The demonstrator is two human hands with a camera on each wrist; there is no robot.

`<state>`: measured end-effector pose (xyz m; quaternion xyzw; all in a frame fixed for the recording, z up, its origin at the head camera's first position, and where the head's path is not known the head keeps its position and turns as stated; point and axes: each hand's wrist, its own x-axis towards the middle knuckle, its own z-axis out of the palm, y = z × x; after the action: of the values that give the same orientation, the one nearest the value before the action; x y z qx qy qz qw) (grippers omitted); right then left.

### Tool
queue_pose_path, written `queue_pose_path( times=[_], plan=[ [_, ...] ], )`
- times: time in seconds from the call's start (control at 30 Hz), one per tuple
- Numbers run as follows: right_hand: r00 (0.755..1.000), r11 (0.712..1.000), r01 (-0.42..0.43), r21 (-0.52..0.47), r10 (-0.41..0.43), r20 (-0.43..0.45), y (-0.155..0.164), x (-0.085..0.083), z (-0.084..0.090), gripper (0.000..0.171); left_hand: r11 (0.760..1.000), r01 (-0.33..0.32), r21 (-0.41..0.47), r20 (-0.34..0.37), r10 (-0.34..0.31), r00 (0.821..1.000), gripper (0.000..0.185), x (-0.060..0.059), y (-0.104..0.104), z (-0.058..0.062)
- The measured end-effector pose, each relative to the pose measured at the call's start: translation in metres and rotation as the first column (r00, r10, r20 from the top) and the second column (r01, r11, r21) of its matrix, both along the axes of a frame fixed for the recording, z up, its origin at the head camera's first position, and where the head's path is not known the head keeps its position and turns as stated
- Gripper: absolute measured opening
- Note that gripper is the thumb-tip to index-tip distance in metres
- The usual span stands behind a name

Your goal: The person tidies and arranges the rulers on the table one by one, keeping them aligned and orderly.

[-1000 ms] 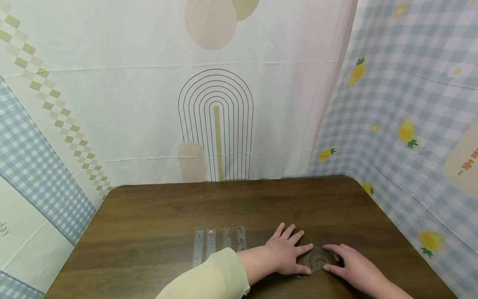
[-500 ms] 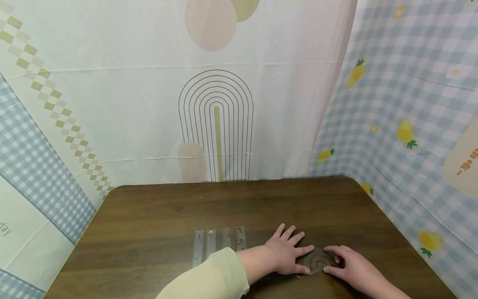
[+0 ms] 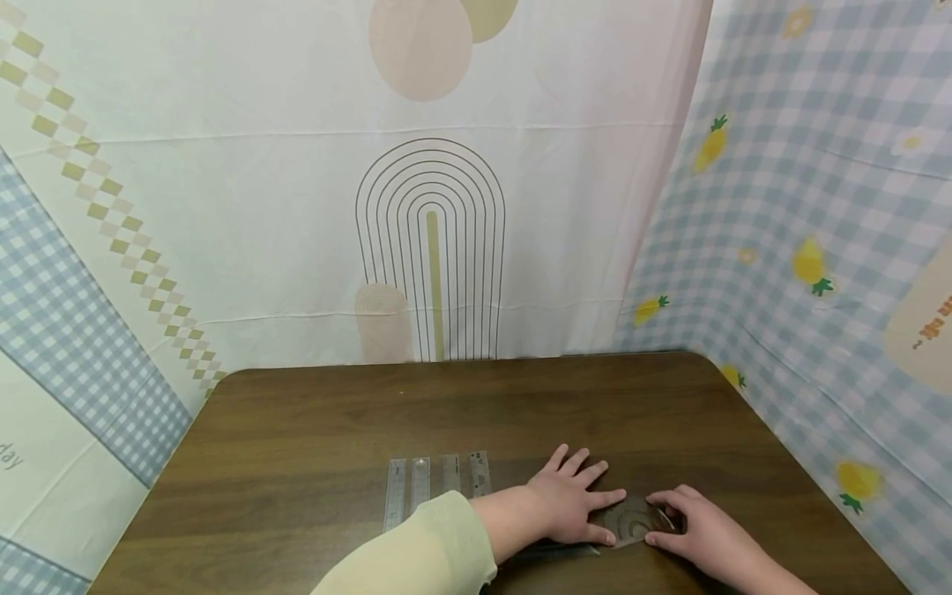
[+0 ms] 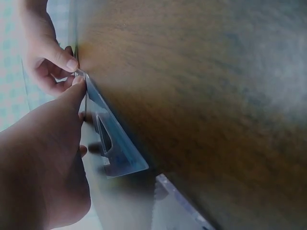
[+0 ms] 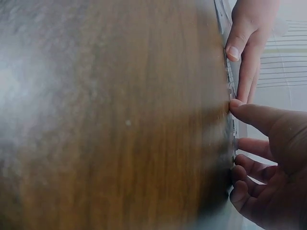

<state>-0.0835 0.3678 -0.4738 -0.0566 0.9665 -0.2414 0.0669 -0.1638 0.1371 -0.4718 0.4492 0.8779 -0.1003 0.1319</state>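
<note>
My left hand point(image 3: 568, 504) lies flat with spread fingers, its thumb and index finger touching a clear plastic protractor point(image 3: 630, 522) with curved cut-outs. My right hand point(image 3: 702, 529) holds the protractor's right rim between thumb and curled fingers. Below the left palm, the edge of a clear set square point(image 3: 558, 549) shows; the hand hides most of it. In the left wrist view, that triangular set square point(image 4: 120, 148) lies beside the left hand with its slot visible. The right wrist view catches the right hand point(image 5: 273, 153) at the sheet's thin edge.
Several clear rulers stand side by side to the left, among them the leftmost ruler point(image 3: 395, 494) and the rightmost ruler point(image 3: 479, 473); the left sleeve point(image 3: 446, 541) covers their lower ends. The brown wooden table point(image 3: 320, 413) meets patterned cloth walls at the back and right.
Both hands stay almost in place. A bright edge now shows at the protractor's right side by the right fingers, and slightly more of the set square's edge is visible.
</note>
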Motion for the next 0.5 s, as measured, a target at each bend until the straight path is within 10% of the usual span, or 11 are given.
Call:
queue_pose_path(
  times=[0.5],
  plan=[
    [0.998, 0.995, 0.059, 0.076, -0.061, 0.032, -0.0075, 0.0049, 0.0038, 0.056, 0.999, 0.051, -0.015, -0.008, -0.051, 0.999, 0.064, -0.0024, -0.0016, 0.0009]
  ],
)
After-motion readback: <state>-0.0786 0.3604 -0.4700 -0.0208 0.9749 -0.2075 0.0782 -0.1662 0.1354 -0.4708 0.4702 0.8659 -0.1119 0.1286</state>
